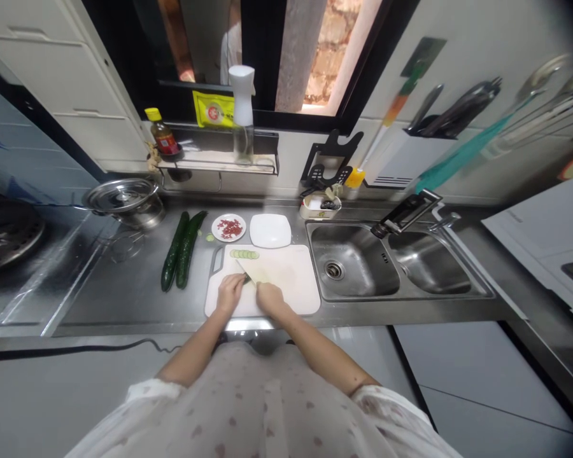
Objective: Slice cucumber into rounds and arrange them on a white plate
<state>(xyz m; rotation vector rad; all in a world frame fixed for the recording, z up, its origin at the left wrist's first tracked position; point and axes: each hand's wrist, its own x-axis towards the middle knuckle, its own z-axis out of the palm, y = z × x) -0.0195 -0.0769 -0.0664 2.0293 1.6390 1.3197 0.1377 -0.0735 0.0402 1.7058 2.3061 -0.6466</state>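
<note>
Head view, looking down: slicing is under way on a white rectangular plastic cutting board [291,273] at the front edge of the stainless-steel bench [124,292]. The left hand [230,292] presses down with its fingers curled over a short dark-green cucumber stub [246,278]. Only the stub's tip shows past the knuckles. The right hand [268,298] is clenched on a pale broad-bladed kitchen knife [249,272] (the handle is hidden in the fist), and the blade sits right against the stub.

So little cucumber is left that I judge any further cut calls for the left fingertips to be tucked well back from the edge.

A row of thin cucumber slices [244,254] lies along the far side of the board. Two whole dark-green cucumbers [180,251] lie on the bench just left of the board, with a stray slice [210,238] near them. Behind the board stand a small round white plate of chopped red bits [228,228] and an empty white square dish [270,230]. A double steel sink [358,267] lies to the right and a lidded steel pot [124,200] to the far left. Nothing crowds the hands.
</note>
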